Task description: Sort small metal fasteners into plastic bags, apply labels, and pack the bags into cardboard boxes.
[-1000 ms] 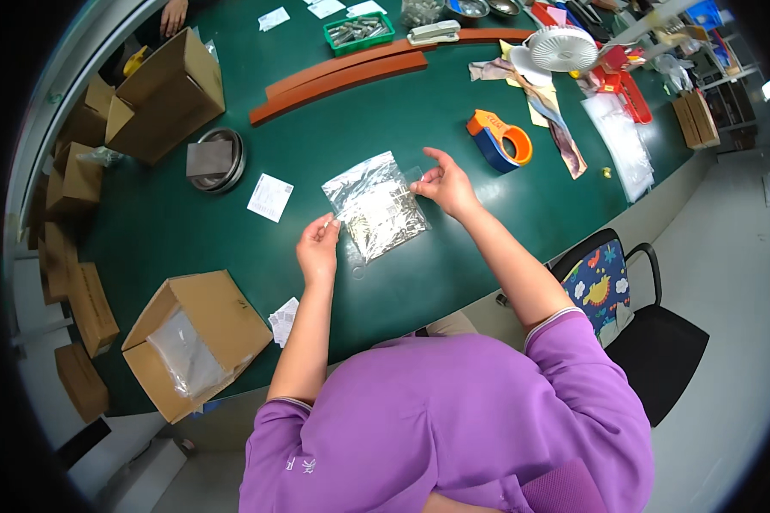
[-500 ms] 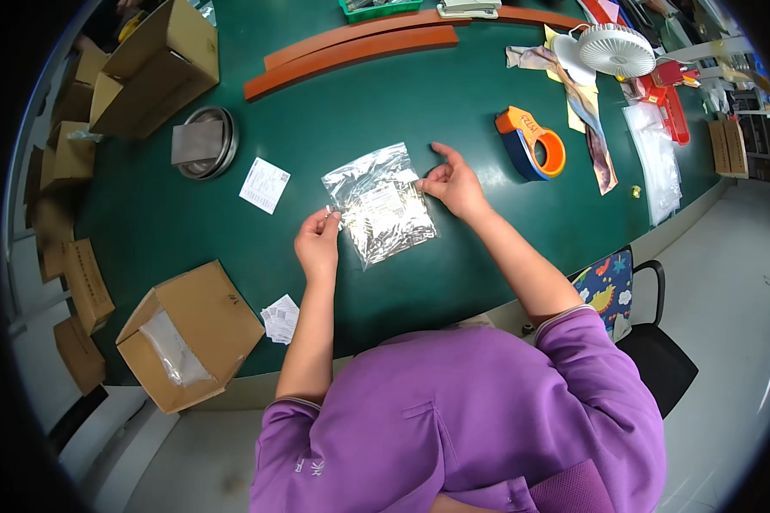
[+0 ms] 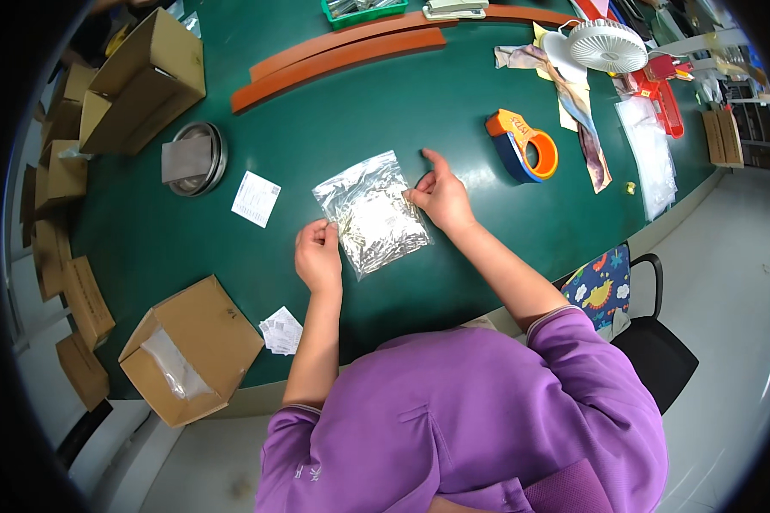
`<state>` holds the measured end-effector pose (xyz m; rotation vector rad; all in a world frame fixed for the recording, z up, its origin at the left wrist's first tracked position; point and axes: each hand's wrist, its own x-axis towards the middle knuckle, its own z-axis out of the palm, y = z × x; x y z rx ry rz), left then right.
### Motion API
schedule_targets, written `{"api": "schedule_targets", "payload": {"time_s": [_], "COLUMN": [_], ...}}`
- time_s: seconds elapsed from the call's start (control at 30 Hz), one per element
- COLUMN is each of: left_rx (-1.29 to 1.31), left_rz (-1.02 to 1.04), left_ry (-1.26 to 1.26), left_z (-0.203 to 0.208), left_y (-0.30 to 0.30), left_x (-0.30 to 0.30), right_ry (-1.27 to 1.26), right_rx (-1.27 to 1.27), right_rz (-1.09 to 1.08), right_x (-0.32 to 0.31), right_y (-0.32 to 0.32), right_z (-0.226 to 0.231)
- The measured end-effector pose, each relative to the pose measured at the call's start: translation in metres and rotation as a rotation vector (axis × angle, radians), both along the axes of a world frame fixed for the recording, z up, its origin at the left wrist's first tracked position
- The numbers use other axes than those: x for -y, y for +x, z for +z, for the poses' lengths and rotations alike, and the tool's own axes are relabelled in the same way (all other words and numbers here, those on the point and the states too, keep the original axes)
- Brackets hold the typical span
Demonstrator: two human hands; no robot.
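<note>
Left hand (image 3: 320,258) pinches left edge of clear plastic bag (image 3: 376,218) of metal pieces (image 3: 396,246); right hand (image 3: 443,202) half-open at right edge, hold unclear; best steadied flat

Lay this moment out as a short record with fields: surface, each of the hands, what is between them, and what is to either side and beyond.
Surface: green table
Left hand: pinching the left edge of the clear bag
Right hand: touching the bag's right edge, one finger extended; grip unclear
Between hands: the bag, lying flat, with small shiny pieces inside
To the left: paper slip, open cardboard box
To the right: orange and blue tape dispenser
Beyond: orange strips
</note>
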<state>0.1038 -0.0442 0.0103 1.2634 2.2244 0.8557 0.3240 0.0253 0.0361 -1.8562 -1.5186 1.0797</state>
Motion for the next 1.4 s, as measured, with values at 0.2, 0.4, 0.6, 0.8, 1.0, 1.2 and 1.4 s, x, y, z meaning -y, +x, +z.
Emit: {"api": "schedule_targets", "payload": {"time_s": [0.2,0.4,0.6,0.8,1.0,1.2,1.4], "left_rx": [-0.02,-0.317,-0.444,-0.273,0.264,0.353,0.422], "left_rz": [-0.007,-0.143,-0.542,-0.961,-1.063,-1.092,-1.022], "left_ry": [-0.168,-0.205,0.125,-0.286,-0.455,-0.463,-0.407], "left_z": [0.014,0.029,0.043,0.041,0.025,0.046,0.055], "left_y": [-0.002,-0.007,-0.004,0.054,0.041,0.043,0.031], "left_x": [-0.008,-0.009,-0.062,-0.144,-0.156,-0.144,-0.147], "right_ry": [0.445,0.329,0.275,0.263,0.209,0.268,0.254], "right_rx": [0.447,0.121,0.046,0.03,-0.04,-0.039,-0.185], "right_rz": [0.002,0.123,0.106,0.078,0.009,0.023,-0.085], "right_x": [0.006,0.033,0.048,0.051,0.049,0.04,0.037], "right_y": [0.016,0.004,0.003,-0.001,0.001,0.001,-0.007], "right_z": [-0.002,0.009,-0.004,-0.005,-0.002,-0.001,0.007]}}
